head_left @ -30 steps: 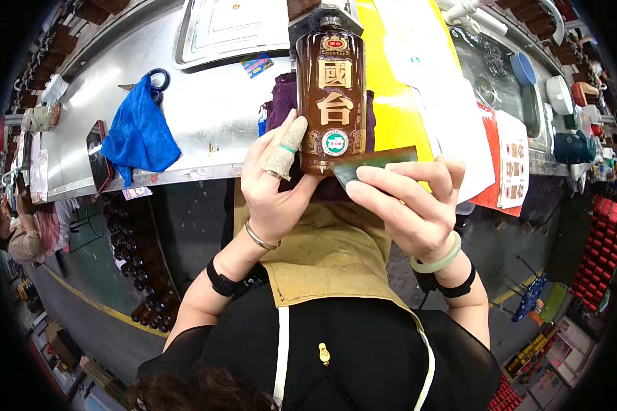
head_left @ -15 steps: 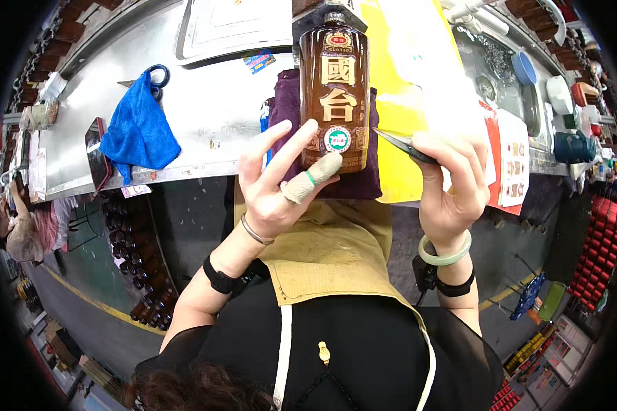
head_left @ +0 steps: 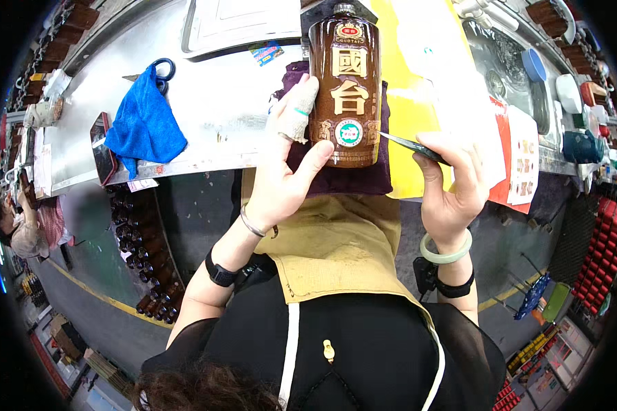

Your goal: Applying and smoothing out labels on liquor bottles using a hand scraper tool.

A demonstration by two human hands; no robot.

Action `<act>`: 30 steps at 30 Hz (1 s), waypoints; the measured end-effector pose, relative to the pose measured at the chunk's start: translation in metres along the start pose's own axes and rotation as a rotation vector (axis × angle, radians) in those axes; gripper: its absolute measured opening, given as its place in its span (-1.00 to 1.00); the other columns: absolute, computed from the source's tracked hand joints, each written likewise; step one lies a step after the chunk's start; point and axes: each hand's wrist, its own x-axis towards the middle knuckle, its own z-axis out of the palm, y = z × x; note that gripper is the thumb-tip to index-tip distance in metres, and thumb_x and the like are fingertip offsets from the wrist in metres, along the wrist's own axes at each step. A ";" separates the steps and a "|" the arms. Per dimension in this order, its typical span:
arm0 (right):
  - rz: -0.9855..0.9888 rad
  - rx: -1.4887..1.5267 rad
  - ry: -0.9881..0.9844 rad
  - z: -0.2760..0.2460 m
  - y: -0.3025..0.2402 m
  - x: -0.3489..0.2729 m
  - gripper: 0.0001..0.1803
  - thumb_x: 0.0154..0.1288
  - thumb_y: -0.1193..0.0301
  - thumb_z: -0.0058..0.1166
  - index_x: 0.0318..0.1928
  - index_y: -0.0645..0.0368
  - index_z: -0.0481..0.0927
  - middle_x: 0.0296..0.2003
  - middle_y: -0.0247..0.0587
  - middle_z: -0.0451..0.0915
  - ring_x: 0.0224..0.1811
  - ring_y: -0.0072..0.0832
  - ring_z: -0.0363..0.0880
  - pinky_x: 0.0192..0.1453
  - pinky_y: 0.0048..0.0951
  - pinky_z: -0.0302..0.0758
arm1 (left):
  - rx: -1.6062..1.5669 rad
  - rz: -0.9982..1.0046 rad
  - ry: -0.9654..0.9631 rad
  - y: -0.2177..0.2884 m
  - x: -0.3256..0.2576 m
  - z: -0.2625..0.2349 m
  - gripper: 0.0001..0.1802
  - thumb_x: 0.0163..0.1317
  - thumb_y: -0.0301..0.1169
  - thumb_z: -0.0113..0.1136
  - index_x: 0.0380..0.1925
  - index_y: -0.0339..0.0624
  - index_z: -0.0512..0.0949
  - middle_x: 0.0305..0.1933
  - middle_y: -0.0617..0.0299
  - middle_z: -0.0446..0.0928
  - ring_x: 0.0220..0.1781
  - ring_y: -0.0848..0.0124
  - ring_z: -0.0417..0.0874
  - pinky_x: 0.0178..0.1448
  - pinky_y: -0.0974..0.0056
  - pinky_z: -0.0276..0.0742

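A brown glass bottle [head_left: 356,61] with gold raised characters lies on a folded purple cloth [head_left: 353,182], its neck pointing away from me. A round green-and-white sticker [head_left: 349,133] shows on its lower front. My left hand [head_left: 281,171] holds the bottle's lower left side, thumb on the front near the base and fingers along the edge. One of those fingers wears a pale finger cover [head_left: 297,113]. Pinched in my right hand [head_left: 456,171] is a pair of pointed metal tweezers [head_left: 413,144]. Their tip reaches the bottle's right edge, level with the sticker; whether it touches, I cannot tell.
Left on the metal table [head_left: 223,127] are a blue cloth [head_left: 144,127], scissors [head_left: 163,68] and a phone [head_left: 103,147]. Yellow sheets [head_left: 408,109] and a red-and-white printed sheet [head_left: 521,164] lie right of the bottle. Beyond sits a blue bowl [head_left: 533,65].
My left hand has turned from spread fingers over the bottle's lower front to a hold on its left side. The tweezers stay near the right edge. The view has shifted slightly.
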 end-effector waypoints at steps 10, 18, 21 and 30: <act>0.014 0.018 -0.026 -0.001 -0.001 -0.001 -0.73 0.14 0.64 0.42 -0.11 0.20 0.77 -0.21 -0.24 0.77 -0.19 -0.31 0.65 -0.03 -0.34 0.49 | -0.053 0.125 -0.026 -0.012 0.005 -0.001 -0.33 0.54 -0.40 0.08 0.60 -0.26 0.22 0.69 -0.05 0.15 0.72 0.12 0.13 0.73 0.10 -0.02; -0.060 0.019 -0.030 0.004 -0.006 0.006 -0.71 0.09 0.62 0.38 -0.12 0.17 0.80 -0.20 -0.25 0.78 -0.16 -0.30 0.65 0.00 -0.34 0.51 | -0.138 0.083 -0.033 -0.013 0.001 -0.001 -0.21 0.54 -0.26 0.13 0.63 -0.32 0.10 0.72 -0.05 0.09 0.72 0.08 0.11 0.74 0.08 -0.04; -0.235 -0.034 -0.130 0.008 -0.006 -0.003 -0.70 0.07 0.54 0.30 -0.13 0.06 0.84 -0.16 -0.35 0.79 -0.10 -0.36 0.65 0.02 -0.33 0.49 | -0.096 0.124 -0.055 -0.018 0.000 -0.006 0.00 0.37 -0.15 0.34 0.64 -0.33 0.06 0.71 -0.09 0.09 0.71 0.03 0.13 0.75 0.01 -0.08; -0.267 -0.139 -0.076 0.002 -0.005 0.018 -0.65 0.02 0.55 0.30 -0.12 0.04 0.84 -0.13 -0.40 0.79 -0.21 -0.41 0.62 0.02 -0.34 0.38 | 0.409 0.347 0.110 0.015 0.001 -0.003 0.01 -0.05 -0.58 0.46 0.52 -0.37 0.33 0.56 -0.20 0.36 0.58 -0.09 0.37 0.66 -0.07 0.19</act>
